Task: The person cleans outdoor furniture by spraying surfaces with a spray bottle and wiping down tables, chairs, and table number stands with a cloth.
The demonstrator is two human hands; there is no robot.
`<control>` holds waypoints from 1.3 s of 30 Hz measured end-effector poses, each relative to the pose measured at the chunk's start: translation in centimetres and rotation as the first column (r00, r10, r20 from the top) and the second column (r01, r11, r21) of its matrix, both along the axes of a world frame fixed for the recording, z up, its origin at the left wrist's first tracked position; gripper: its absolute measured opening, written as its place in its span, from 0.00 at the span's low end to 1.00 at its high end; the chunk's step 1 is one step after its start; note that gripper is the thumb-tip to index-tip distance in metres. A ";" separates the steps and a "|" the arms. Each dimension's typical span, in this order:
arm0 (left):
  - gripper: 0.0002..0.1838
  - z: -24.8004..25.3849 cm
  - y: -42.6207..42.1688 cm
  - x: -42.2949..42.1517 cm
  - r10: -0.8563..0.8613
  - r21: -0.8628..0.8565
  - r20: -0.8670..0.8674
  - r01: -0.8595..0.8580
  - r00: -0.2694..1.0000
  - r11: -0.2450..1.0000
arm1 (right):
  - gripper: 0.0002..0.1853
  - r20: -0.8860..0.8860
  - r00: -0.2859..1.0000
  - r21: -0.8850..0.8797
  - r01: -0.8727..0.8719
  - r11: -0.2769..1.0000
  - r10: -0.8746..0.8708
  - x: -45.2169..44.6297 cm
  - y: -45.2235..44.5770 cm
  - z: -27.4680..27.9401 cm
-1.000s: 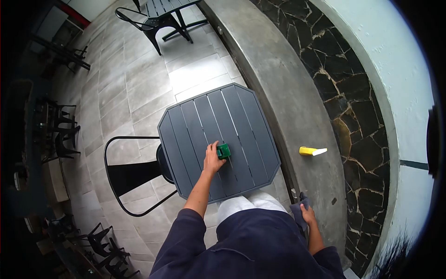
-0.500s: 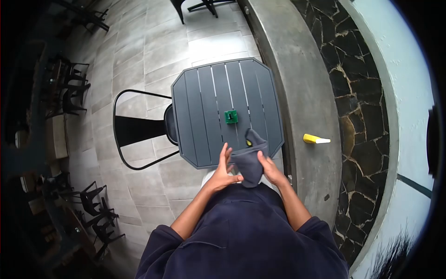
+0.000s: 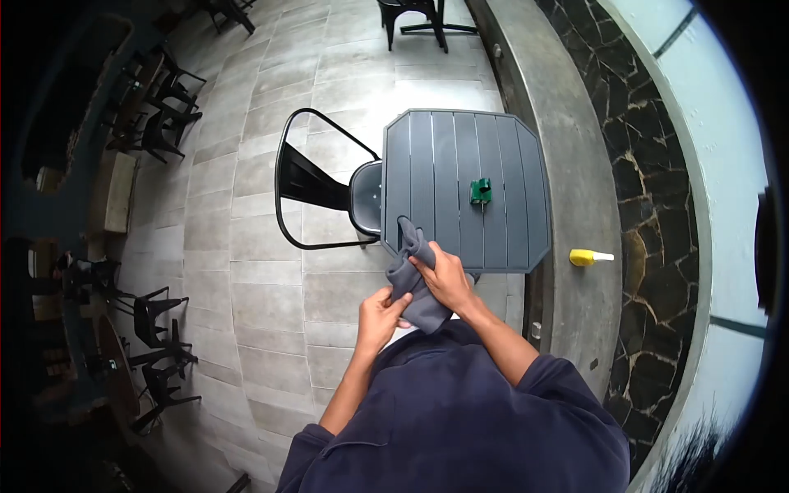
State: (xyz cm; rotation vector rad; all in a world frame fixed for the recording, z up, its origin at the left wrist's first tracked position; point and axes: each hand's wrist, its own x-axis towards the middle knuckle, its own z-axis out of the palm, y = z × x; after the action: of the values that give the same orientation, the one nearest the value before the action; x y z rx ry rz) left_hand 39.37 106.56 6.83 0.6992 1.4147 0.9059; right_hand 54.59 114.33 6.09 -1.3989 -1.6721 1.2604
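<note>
A bunched grey cloth (image 3: 423, 306) is held in front of my body, near the front left corner of the dark slatted table (image 3: 444, 156). My left hand (image 3: 380, 319) pinches the cloth's lower left side. Fingers of my right hand (image 3: 445, 278) are wrapped round its right side, higher up. On the tabletop, right of its middle, stands a small green object (image 3: 481, 191), touched by neither hand.
A black metal chair (image 3: 316, 185) stands at the table's left side. Along the right runs a concrete ledge (image 3: 567, 156) with a yellow and white bottle (image 3: 583, 257) lying on it. More dark chairs (image 3: 160, 131) and tables are at the far left.
My left hand let go of the green object and took hold of the cloth. Both hands brought the cloth over to the table's front left. The view has turned and shifted left.
</note>
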 end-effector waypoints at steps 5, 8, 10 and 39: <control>0.13 -2.0 -7.9 -11.4 0.203 -0.023 -0.112 -0.207 0.973 0.978 | 0.21 0.157 0.952 0.044 0.261 0.964 -0.264 1.3 -1.8 -2.4; 0.15 -2.1 -7.8 -13.2 0.048 -0.095 -0.119 -0.059 0.992 0.994 | 0.28 0.064 0.922 -0.098 0.386 0.917 -0.381 4.6 -3.3 -0.2; 0.19 -2.5 -6.4 -11.1 -0.109 0.031 -0.144 0.115 0.984 0.993 | 0.34 0.091 0.923 -0.044 0.380 0.924 -0.375 5.8 -5.2 -1.9; 0.11 -5.6 -19.4 13.0 -0.127 -0.274 -0.856 -0.231 0.501 0.934 | 0.57 0.481 0.104 -0.070 0.994 0.080 -0.871 53.5 2.5 -33.8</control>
State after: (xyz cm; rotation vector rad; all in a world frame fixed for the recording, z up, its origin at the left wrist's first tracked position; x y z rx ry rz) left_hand 52.39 87.13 1.22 0.8788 2.4582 0.2459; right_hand 108.07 116.86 -27.72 -2.4254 -0.1738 0.4722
